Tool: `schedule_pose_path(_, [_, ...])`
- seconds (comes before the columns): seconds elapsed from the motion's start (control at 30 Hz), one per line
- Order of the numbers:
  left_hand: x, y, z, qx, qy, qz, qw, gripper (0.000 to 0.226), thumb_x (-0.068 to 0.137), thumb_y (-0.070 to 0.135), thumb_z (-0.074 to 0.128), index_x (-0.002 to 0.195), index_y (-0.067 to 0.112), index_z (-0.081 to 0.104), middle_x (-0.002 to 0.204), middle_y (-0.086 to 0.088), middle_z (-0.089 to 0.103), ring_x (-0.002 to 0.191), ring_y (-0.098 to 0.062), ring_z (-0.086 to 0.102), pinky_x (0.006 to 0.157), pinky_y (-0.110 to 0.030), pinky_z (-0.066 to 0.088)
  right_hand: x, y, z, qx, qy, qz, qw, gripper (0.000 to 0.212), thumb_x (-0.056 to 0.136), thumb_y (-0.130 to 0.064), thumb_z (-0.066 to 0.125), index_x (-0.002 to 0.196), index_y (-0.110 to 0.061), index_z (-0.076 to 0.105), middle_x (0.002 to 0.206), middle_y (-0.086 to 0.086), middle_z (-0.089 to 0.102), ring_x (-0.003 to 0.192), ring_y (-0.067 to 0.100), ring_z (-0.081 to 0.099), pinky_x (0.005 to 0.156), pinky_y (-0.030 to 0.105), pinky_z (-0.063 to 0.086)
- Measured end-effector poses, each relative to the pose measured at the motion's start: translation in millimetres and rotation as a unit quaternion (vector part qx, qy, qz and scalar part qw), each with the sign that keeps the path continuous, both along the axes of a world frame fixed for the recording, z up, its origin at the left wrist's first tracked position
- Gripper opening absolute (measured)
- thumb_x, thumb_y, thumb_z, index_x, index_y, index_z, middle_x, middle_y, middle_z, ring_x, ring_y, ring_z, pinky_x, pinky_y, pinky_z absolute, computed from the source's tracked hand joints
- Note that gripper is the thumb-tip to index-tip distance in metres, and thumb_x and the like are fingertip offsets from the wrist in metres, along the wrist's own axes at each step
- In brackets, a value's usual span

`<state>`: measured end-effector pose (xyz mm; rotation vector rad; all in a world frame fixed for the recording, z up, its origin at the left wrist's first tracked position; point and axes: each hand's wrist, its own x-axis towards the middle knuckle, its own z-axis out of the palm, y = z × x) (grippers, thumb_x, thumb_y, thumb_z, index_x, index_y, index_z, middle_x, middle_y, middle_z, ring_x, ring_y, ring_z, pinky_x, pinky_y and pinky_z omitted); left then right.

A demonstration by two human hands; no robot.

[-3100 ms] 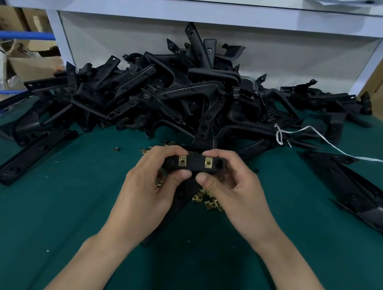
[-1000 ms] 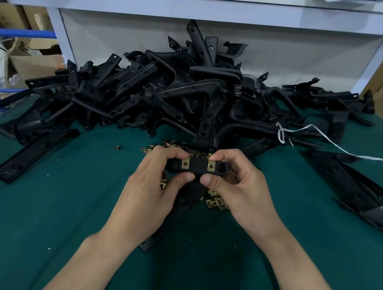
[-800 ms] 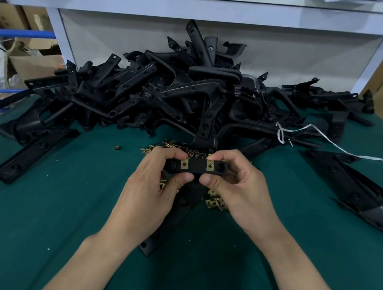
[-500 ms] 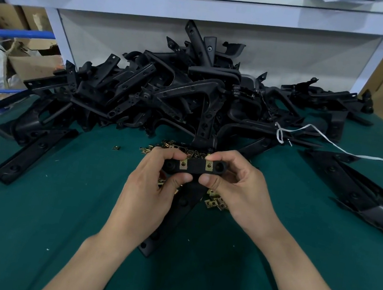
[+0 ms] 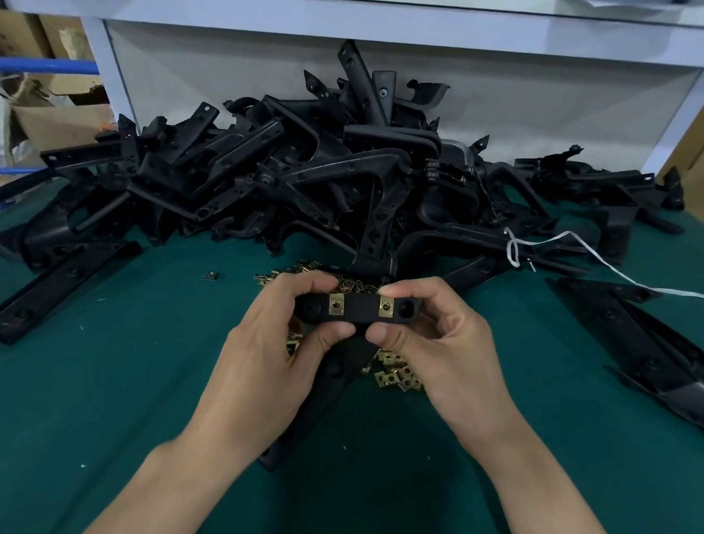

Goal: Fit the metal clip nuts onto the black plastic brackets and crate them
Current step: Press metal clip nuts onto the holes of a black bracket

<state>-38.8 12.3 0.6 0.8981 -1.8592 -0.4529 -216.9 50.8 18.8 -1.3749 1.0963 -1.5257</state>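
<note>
Just above the green desk [image 5: 47,427], a black plastic bracket [image 5: 360,310] carrying two brass clip nuts [image 5: 336,305] is pinched at its ends by the left hand [image 5: 269,359] and the right hand [image 5: 443,347]. Loose clip nuts [image 5: 398,375] lie beneath it, with a heap of black brackets [image 5: 308,179] behind and a white string [image 5: 612,269] to the right.

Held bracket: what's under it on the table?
Loose clip nuts lie on the green mat beneath the bracket. The left hand, right hand and the bracket itself cover much of that heap, so its extent is hidden.
</note>
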Motion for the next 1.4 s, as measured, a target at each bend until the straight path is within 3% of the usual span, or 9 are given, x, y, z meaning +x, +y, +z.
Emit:
schedule_pose_path(0.13, [-0.4,-0.1,-1.2,-0.016,-0.006,-0.002,1.000,0.024,0.093,0.047,0.057,0.115,0.041,0.050,0.107,0.026,0.058,0.100,0.004,0.056,0.083,-0.004,0.038,0.5,0.3,2.0,0.004,-0.006,0.000,1.000,0.028,0.070,-0.024,0.083,0.091,-0.039,0.073,0.089,-0.007,0.071,0.083,0.006,0.067,0.075,0.017,0.052])
schedule_pose_path(0.3, [-1.3,-0.1,1.0,-0.029,-0.008,-0.005,1.000,0.023,0.094,0.040,0.057,0.116,0.034,0.052,0.106,0.023,0.058,0.101,0.004,0.056,0.084,-0.004,0.038,0.7,1.0,2.2,0.013,-0.007,0.001,1.000,0.028,0.070,-0.022,0.082,0.090,-0.038,0.072,0.089,-0.005,0.069,0.084,0.007,0.066,0.076,0.019,0.052])
schedule_pose_path(0.63, [0.9,-4.4,1.3,-0.043,-0.013,0.003,0.999,0.023,0.093,0.029,0.061,0.115,0.034,0.054,0.105,0.023,0.056,0.099,0.003,0.055,0.086,-0.004,0.037,5.2,-0.6,-1.9,0.023,-0.023,0.015,0.999,0.028,0.069,-0.023,0.082,0.088,-0.040,0.072,0.086,-0.013,0.071,0.081,0.002,0.066,0.073,0.015,0.050])
schedule_pose_path(0.83, [1.0,-4.1,1.1,-0.021,-0.010,-0.003,1.000,0.043,0.091,0.010,0.070,0.113,0.042,0.053,0.105,0.023,0.058,0.100,0.003,0.057,0.086,-0.005,0.038,4.2,-1.3,-4.2,0.033,-0.018,0.015,0.999,0.027,0.069,-0.027,0.083,0.090,-0.041,0.072,0.087,-0.013,0.070,0.081,0.001,0.065,0.073,0.015,0.050])
schedule_pose_path(1.27, [1.0,-1.8,0.8,0.019,-0.005,-0.007,1.000,0.032,0.094,0.025,0.067,0.116,0.042,0.053,0.106,0.024,0.060,0.097,0.000,0.058,0.080,-0.005,0.039,1.3,-2.9,-5.4,0.048,-0.010,0.023,0.999,0.025,0.071,-0.025,0.080,0.089,-0.040,0.070,0.089,-0.013,0.069,0.084,0.001,0.064,0.075,0.015,0.050])
schedule_pose_path(1.4, [-1.8,0.6,2.4,0.076,0.042,-0.017,0.996,0.047,0.090,0.023,0.073,0.116,0.056,0.050,0.114,0.032,0.062,0.102,0.003,0.060,0.084,-0.005,0.041,-3.4,-1.5,-3.0,0.066,0.006,0.046,0.997,0.022,0.078,-0.023,0.079,0.091,-0.036,0.066,0.092,-0.010,0.066,0.084,0.002,0.062,0.074,0.015,0.049])
